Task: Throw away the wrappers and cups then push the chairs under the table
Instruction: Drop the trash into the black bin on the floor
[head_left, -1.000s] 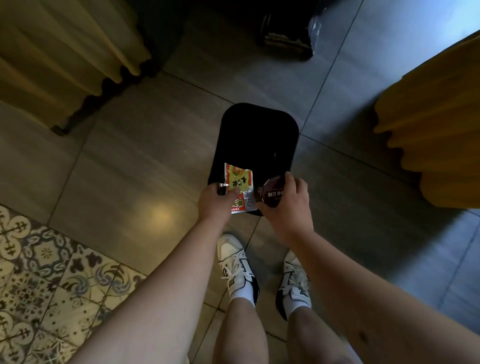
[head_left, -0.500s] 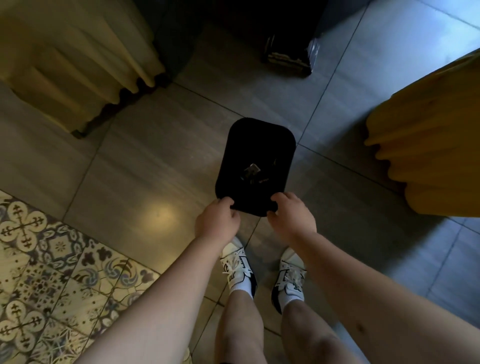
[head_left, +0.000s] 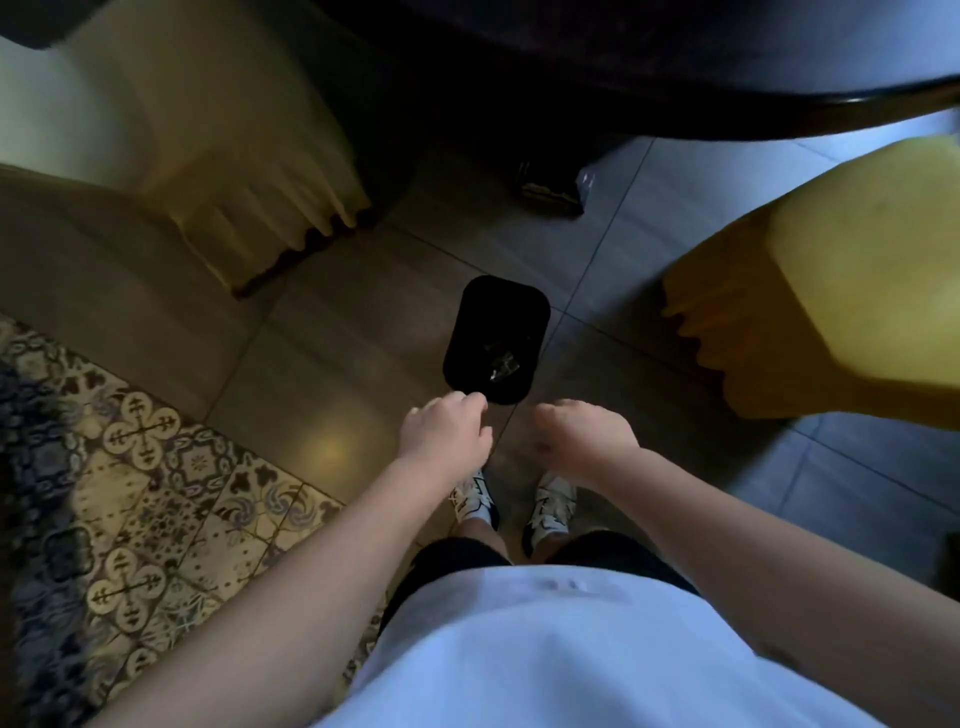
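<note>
Head view: looking straight down at a floor, two arms and two feet.
Far left: patterned floor tiles (head_left: 130, 519), blue and cream, with flower shapes.
Upper left: chair in a pale cloth cover (head_left: 249, 171), skirt hanging to the floor, well apart from the bin.
Top: dark round table edge (head_left: 779, 111), curving over the floor.
Middle: small black bin (head_left: 467, 332) on grey floor tiles (head_left: 332, 332), open at the top.
Inside the bin: something shiny and crumpled (head_left: 501, 366) near the bottom, too dark to tell wrapper from cup.
Left hand (head_left: 444, 431): just below the bin, fingers loosely curled, nothing in it, not touching the bin.
Right hand (head_left: 582, 434): beside the left hand with a gap between, fingers bent loosely down, nothing in it.
Below the hands: two white shoes (head_left: 553, 501) side by side, black shorts (head_left: 452, 556), white shirt (head_left: 571, 649).
Right: chair in a yellow cloth cover (head_left: 831, 291), near the bin, not touching it.
</note>
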